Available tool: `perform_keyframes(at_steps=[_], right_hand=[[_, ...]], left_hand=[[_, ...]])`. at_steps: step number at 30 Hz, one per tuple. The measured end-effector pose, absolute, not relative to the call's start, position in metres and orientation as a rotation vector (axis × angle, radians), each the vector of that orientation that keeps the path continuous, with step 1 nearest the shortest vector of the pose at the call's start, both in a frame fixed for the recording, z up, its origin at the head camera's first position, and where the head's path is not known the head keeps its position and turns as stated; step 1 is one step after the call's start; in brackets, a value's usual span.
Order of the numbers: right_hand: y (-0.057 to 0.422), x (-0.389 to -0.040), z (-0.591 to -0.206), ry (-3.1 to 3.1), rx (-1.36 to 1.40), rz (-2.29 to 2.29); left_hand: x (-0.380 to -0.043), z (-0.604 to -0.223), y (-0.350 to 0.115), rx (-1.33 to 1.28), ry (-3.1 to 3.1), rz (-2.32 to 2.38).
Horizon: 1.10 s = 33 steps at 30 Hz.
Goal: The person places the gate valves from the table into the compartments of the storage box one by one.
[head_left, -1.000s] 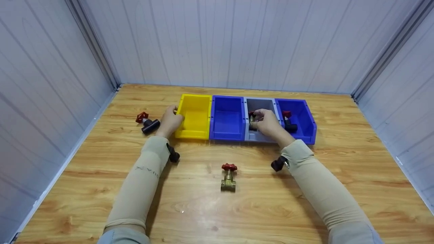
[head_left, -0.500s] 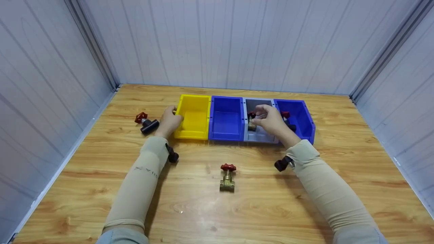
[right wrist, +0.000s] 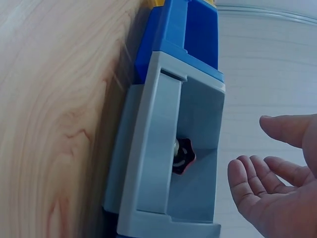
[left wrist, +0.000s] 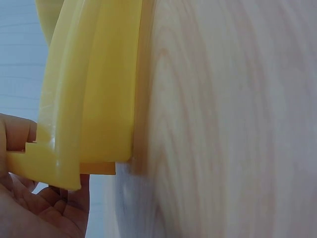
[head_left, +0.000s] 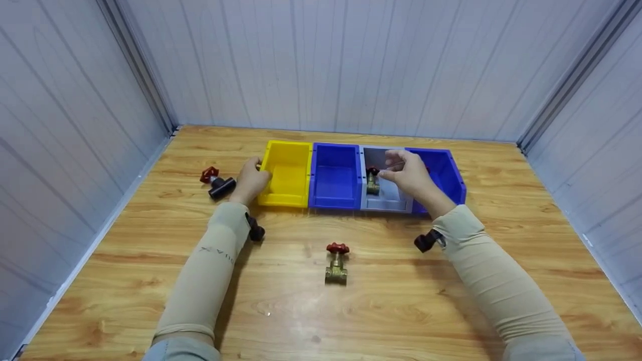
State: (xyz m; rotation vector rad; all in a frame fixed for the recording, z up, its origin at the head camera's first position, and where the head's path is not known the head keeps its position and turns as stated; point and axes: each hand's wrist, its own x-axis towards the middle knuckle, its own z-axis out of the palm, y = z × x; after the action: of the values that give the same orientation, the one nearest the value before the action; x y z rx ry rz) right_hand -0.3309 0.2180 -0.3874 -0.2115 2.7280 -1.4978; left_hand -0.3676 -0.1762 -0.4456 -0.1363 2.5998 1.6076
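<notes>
Far left, black valve (head_left: 218, 183) with red handwheel, lying on the wooden counter (head_left: 281, 311), just beside the left hand (head_left: 251, 179), its black body nearer the hand than its wheel. Left sleeve (head_left: 198, 276) beige, dark wrist camera (head_left: 256, 232) at the cuff. Left hand has its fingers clamped on the side wall of the yellow bin (head_left: 288, 173), edge caught between thumb and the rest; left wrist view shows the same grip close up.

Next, left blue bin (head_left: 335, 173), side against the yellow one. In front of the row, loose valve (head_left: 336, 273), brass body, red handwheel pointing toward the bins, on the counter, well apart from both hands.

Then grey bin (head_left: 386, 202), with brass valve (head_left: 372, 186) lying inside near its left wall, wheel toward the back; wheel looks dark red.

Right hand (head_left: 412, 175) is over the seam between the grey bin and the right blue bin (head_left: 446, 173), near the brass valve but apart from it. Fingers apart from thumb, clear gap in right wrist view. Small bit of red part (head_left: 427, 169) peeks past this hand in the right blue bin, rest hidden. Right sleeve (head_left: 501, 281) also beige.
</notes>
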Motion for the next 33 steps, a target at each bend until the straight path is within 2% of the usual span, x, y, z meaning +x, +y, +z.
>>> perform_keyframes(at_steps=[33], right_hand=[[0.268, -0.323, -0.373, 2.86, -0.146, -1.513]], left_hand=[[-0.368, -0.444, -0.177, -0.149, 2.581, 1.595]])
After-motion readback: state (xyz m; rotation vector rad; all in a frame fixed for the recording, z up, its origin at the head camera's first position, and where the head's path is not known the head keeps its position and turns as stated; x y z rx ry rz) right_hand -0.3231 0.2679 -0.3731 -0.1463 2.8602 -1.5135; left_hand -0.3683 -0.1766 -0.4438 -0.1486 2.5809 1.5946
